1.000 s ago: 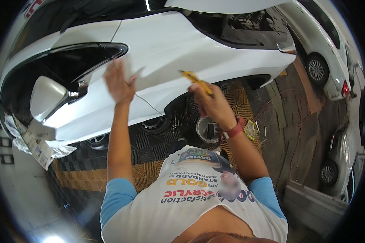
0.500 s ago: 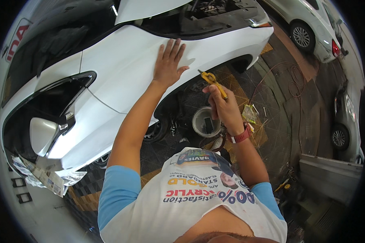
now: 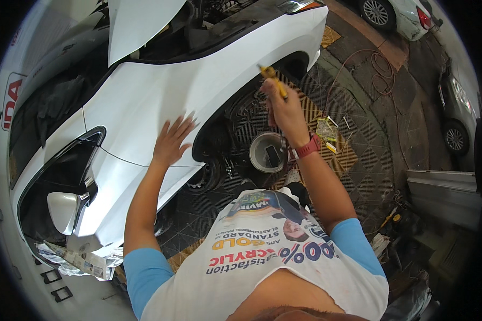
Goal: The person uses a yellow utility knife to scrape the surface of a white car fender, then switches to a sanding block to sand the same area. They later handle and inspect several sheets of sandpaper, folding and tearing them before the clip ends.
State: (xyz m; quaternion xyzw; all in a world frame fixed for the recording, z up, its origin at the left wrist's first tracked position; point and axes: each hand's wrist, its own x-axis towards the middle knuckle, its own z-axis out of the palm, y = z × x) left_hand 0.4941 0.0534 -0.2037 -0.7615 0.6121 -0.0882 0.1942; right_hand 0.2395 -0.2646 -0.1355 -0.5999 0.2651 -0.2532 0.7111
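My left hand (image 3: 172,143) lies flat on the white car's front fender (image 3: 139,117), fingers spread, just above the wheel arch. In my closed right hand (image 3: 285,112) is a slim yellow tool with a dark pointed tip (image 3: 276,81); its exact kind is unclear. The tip points up and away toward the fender's edge, and I cannot tell whether it touches the car. A red watch band (image 3: 305,148) circles my right wrist.
A whitish bucket (image 3: 258,155) with a dark block in it stands below my right hand. Beside it on the patterned floor lies a crumpled yellow-green packet (image 3: 326,129). The raised hood (image 3: 142,27), side mirror (image 3: 63,213), newspaper masking (image 3: 83,262) and a coiled hose (image 3: 383,75) surround me.
My left hand has slid back along the fender, lower and toward the door. The right hand, still gripping the yellow tool, has risen slightly in view. The view has shifted.
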